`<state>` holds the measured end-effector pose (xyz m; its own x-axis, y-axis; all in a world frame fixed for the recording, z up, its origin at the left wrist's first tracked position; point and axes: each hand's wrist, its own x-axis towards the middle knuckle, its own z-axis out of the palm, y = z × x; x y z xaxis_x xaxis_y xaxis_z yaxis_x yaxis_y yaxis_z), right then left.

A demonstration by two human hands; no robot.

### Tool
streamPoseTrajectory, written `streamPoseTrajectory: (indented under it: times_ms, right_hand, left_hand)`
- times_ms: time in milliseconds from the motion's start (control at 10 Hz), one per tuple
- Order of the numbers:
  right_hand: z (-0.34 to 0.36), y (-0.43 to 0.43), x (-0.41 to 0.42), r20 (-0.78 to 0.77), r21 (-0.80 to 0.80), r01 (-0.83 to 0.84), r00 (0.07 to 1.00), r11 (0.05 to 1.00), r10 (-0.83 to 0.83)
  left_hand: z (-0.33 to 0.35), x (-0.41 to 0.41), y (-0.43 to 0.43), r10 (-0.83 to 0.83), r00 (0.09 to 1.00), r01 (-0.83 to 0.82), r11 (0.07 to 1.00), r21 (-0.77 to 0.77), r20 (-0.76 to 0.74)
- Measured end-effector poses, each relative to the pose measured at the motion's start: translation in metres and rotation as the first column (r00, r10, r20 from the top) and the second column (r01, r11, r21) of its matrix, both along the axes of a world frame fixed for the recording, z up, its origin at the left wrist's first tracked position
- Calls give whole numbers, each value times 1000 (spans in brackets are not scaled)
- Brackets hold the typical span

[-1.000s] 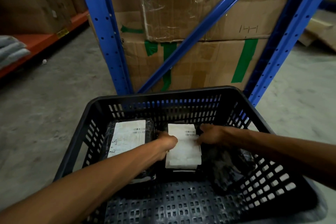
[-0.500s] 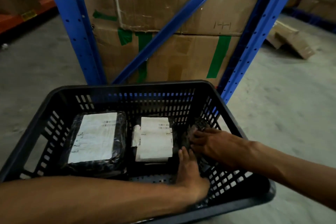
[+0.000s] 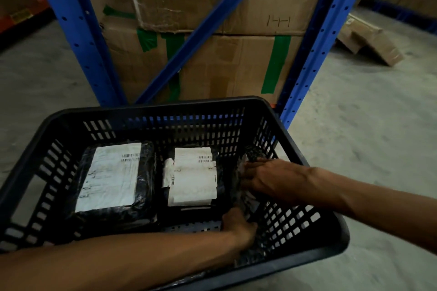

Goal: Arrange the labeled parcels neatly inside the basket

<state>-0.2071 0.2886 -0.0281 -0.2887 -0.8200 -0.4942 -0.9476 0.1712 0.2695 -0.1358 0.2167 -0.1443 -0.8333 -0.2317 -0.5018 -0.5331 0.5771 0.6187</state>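
Observation:
A black slotted plastic basket [image 3: 146,111] sits on the concrete floor. A large black-wrapped parcel with a white label [image 3: 111,179] lies flat at its left. A smaller labelled parcel [image 3: 192,179] lies flat in the middle. A third black-wrapped parcel [image 3: 251,156] stands on edge against the right wall, its label hidden. My right hand [image 3: 262,178] grips its upper side. My left hand [image 3: 238,227] holds its near lower end, fingers curled under it.
Blue steel rack uprights [image 3: 78,30] and a diagonal brace stand just behind the basket. Stacked cardboard boxes [image 3: 224,66] with green tape fill the rack. A flattened carton [image 3: 371,42] lies on the floor at the far right.
Both hands left the middle parcel and went to the third parcel at the right wall. My left hand has curled under its near end. The parcel now stands more upright.

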Motion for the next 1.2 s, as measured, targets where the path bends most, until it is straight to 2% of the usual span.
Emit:
streamPoseTrajectory:
  times_ms: [100,200,300,400,500,600,700,800,900,1000,1100,1200]
  right_hand:
    - [44,-7,-12,294,46,192,935,980,-197]
    - [82,-3,-29,688,0,381,671,925,-276]
    - [93,1,-44,908,-1,620,329,785,-259]
    - [76,-6,-53,966,117,843,26,526,-256]
    - [48,-25,-54,945,305,940,-278,155,-174]
    - [29,-47,-50,933,351,934,-344,62,-106]
    - [12,-63,-42,952,292,955,-286,42,-112]
    - [-13,-73,-34,966,215,976,-218,-34,-138]
    - [-44,-86,-17,977,75,992,-52,105,-204]
    - [-51,-92,-7,966,75,978,-23,194,-259]
    - [-34,-91,-15,926,22,980,53,196,-374]
    - [-11,-85,-17,815,-297,942,337,160,-472]
  left_hand:
    - [40,49,-27,32,999,-37,987,159,33]
    - [81,71,-68,-56,998,57,958,281,-12]
    - [119,79,-114,82,987,-20,917,398,-138]
    - [144,73,-152,320,946,-204,720,663,-57]
    - [147,63,-173,442,892,-252,657,710,-93]
    - [135,46,-178,511,847,-342,733,587,-145]
    - [123,25,-182,562,809,-436,769,467,-171]
    - [114,12,-191,517,842,-458,836,303,-155]
    - [105,8,-192,315,946,-308,947,90,-81]
    - [103,7,-183,202,979,-202,979,29,12]
    - [112,6,-182,237,971,-232,962,147,-21]
    - [124,23,-180,201,979,-190,964,184,-42]
